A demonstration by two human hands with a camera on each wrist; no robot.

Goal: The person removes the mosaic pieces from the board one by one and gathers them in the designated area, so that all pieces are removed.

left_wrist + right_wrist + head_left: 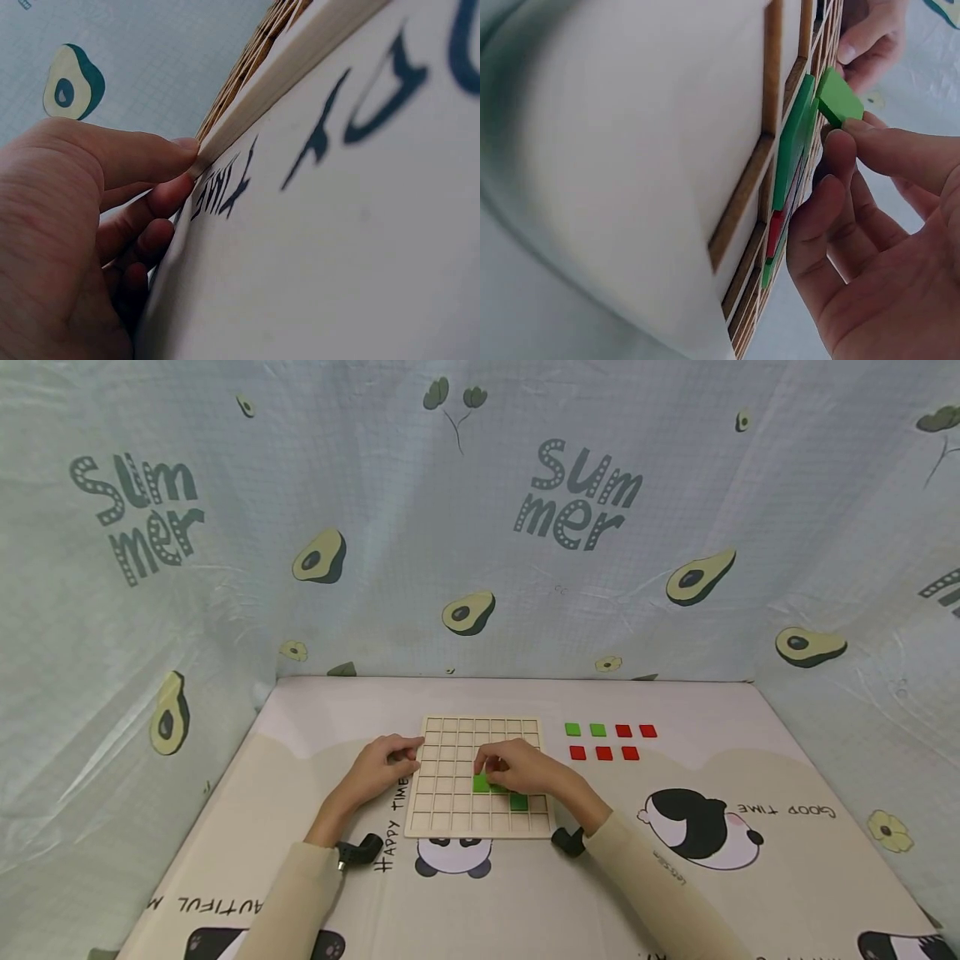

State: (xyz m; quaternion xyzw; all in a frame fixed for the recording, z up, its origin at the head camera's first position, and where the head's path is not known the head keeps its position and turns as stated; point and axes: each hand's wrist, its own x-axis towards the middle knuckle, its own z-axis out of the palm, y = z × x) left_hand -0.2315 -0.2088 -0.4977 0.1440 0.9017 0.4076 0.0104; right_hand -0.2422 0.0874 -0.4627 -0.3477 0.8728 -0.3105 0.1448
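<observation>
A pale wooden grid board (447, 797) lies on the table in front of the person. The right hand (517, 766) is over its right half, pinching a green square tile (840, 96) between thumb and finger. That tile is tilted, close over the grid bars. Other green tiles (518, 802) sit on the board near this hand, and a red tile (774, 232) shows among them in the right wrist view. At the board's left edge, the left hand (377, 768) touches the wood with thumb and forefinger extended; its other fingers curl loosely in the left wrist view.
Right of the board lie two loose green tiles (573, 729) and several red tiles (603, 753) in two rows. The tablecloth (600, 893) has printed animals and lettering. A curtain (375, 485) with avocado prints closes off the back and sides.
</observation>
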